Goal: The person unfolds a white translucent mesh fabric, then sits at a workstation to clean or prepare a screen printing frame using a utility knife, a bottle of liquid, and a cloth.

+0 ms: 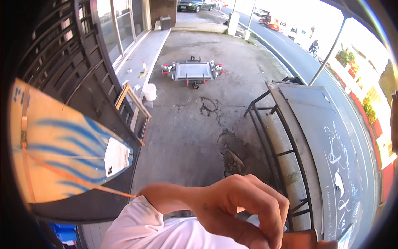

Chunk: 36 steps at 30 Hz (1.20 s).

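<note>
My left hand [240, 207] is raised close to the camera at the lower middle, and its white-sleeved forearm [137, 228] comes in from the lower left. The fingers curl downward, knuckles up. A brown flat edge [299, 240] shows just below the fingertips at the bottom rim, and I cannot tell whether the fingers hold it. My right hand is out of the picture.
A pale board with blue stripes [62, 145] and an orange strap leans on a dark metal gate [70, 70] at left. A grey chalk-marked panel on a metal frame [327, 141] stands at right. Ahead lie cracked concrete [230, 153], a white bucket [149, 91] and a low wheeled cart [192, 71].
</note>
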### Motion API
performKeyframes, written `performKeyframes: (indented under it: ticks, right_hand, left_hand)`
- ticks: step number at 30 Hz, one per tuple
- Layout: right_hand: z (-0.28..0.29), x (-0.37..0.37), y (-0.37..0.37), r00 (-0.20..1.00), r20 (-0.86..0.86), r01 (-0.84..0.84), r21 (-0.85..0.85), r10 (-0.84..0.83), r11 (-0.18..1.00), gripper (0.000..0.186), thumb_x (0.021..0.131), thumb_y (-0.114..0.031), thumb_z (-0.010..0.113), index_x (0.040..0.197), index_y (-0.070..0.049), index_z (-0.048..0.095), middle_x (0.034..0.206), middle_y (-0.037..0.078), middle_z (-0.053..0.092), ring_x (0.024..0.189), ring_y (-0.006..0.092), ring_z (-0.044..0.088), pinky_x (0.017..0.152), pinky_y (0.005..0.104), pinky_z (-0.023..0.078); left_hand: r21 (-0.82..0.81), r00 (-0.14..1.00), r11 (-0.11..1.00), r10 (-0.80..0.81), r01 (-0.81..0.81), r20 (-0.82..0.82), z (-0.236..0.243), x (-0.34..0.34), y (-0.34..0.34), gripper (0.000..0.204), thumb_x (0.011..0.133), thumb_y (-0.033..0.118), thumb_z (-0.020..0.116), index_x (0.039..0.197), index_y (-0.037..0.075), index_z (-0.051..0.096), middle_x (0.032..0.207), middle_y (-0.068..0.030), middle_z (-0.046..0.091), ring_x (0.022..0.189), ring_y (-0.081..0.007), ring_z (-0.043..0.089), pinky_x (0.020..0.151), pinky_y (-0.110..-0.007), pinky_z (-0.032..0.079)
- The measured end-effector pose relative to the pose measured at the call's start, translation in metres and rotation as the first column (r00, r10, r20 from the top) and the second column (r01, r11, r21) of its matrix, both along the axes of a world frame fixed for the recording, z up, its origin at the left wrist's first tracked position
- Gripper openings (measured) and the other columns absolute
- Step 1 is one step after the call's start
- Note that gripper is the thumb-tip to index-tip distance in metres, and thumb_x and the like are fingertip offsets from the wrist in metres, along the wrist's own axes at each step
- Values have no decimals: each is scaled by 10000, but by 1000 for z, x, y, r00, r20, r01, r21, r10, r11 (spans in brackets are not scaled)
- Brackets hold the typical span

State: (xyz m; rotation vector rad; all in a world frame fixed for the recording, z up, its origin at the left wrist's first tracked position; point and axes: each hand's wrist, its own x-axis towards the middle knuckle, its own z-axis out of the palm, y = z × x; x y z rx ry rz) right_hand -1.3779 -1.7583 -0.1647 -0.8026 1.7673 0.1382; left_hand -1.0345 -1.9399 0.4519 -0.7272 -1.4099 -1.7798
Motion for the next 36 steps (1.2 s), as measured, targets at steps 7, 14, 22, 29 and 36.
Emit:
performKeyframes:
  ticks: [7, 14, 22, 29, 36]
  right_hand:
    - [-26, -25, -66, 976, 152, 160, -23, -155, 987, 335, 899, -334, 583, 1113, -81, 631, 1139, 218, 641, 1049, 377, 619, 864, 547, 486]
    - [-68, -117, -88, 616, -177, -783, -242, 768, 572, 246, 904, -261, 591, 1035, -56, 629, 1014, 254, 680, 921, 395, 675, 772, 526, 532]
    - [-46, -128, -356, 930, 167, 310, 117, -326, 944, 218, 938, -288, 613, 993, -77, 603, 793, 99, 629, 595, 221, 588, 475, 400, 427]
    - [-44, -65, -565, 921, 385, 117, -122, -62, 986, 264, 952, -286, 654, 950, -23, 676, 727, 84, 667, 628, 213, 664, 553, 376, 562]
    - [180, 177, -732, 860, 509, 264, -496, 31, 827, 320, 971, -293, 665, 882, 13, 642, 805, 81, 687, 715, 156, 667, 649, 294, 544]
  left_hand:
    - [387, 934, 907, -20, 168, -357, -19, -78, -55, 592, 987, 487, 537, 1164, -70, 629, 1068, -331, 654, 1076, -403, 659, 925, -476, 526]
    - [428, 970, 897, -1, 109, -245, -19, -106, -132, 692, 988, 559, 463, 1231, -75, 601, 1205, -351, 612, 1191, -424, 597, 1016, -513, 462]
    - [365, 974, 931, 82, 1, -212, -57, -104, -219, 726, 986, 582, 423, 1279, -64, 584, 1276, -315, 595, 1244, -381, 563, 1045, -495, 433]
    - [286, 931, 915, 334, -283, -150, -73, 5, -369, 851, 973, 649, 302, 1271, -98, 581, 1288, -332, 579, 1237, -396, 552, 1033, -516, 418]
    - [114, 569, 585, 809, -803, -146, -47, 149, -524, 904, 991, 702, 168, 1152, -26, 679, 1105, -262, 650, 1027, -406, 647, 917, -584, 473]
